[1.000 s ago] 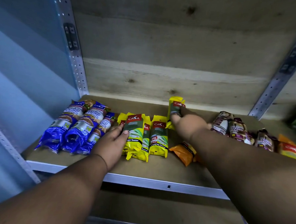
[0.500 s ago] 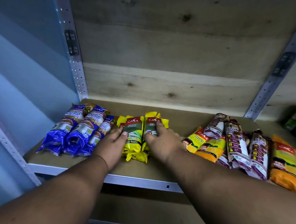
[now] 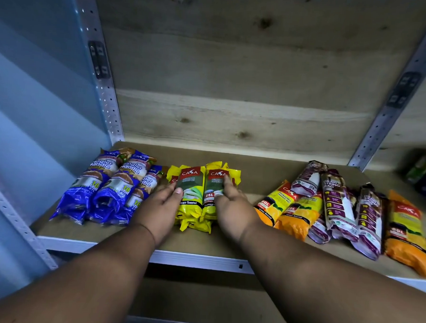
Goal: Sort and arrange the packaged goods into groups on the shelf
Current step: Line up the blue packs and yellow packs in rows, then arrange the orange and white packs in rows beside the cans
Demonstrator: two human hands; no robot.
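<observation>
Several yellow CASA packs (image 3: 193,185) lie stacked in a tight group at the shelf's (image 3: 258,178) middle-left. My left hand (image 3: 161,203) lies flat against the group's left side, fingers apart. My right hand (image 3: 231,206) rests on the rightmost yellow pack, with its fingers spread over the pack's top and right edge. Three blue Singlet Handle packs (image 3: 107,188) lie side by side at the far left. On the right, orange packs (image 3: 286,207) and maroon Draw String Bag packs (image 3: 338,205) lie mixed in a loose pile, with another orange pack (image 3: 406,228) at the far right.
The shelf has a metal front rail (image 3: 201,260), perforated uprights at the back left (image 3: 107,94) and back right (image 3: 382,120), and a wooden back wall. Bare board shows between the yellow group and the orange packs. Dark items (image 3: 424,167) sit beyond the right upright.
My right hand brought a yellow pack from the back of the shelf onto the yellow group, then slid to its right side. The yellow packs are now bunched closer. My left hand stayed put.
</observation>
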